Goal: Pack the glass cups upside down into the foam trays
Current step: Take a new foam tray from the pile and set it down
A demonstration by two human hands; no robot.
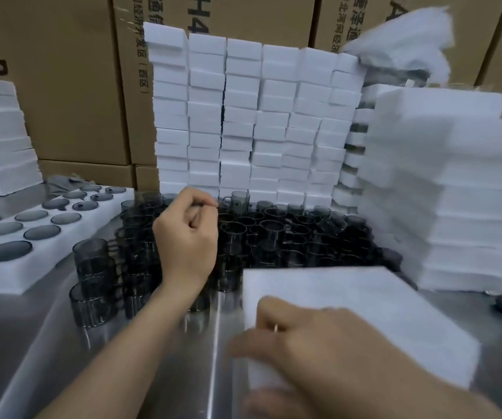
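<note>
right hand [313, 343] blurred, foam tray [364, 309] partly hidden

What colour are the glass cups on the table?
Smoky grey, see-through glass cups; the head view shows it best.

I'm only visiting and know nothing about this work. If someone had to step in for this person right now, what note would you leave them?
Left hand: fingers curled, over the loose glass cups; I cannot tell whether it holds one.
Right hand: grips the near corner of a foam slab on the steel table.
Done: the foam tray at left has cups seated upside down; the holes in view look filled.
Left: many cups stand loose mid-table, still to be packed. Foam stacks stand behind them.
</note>
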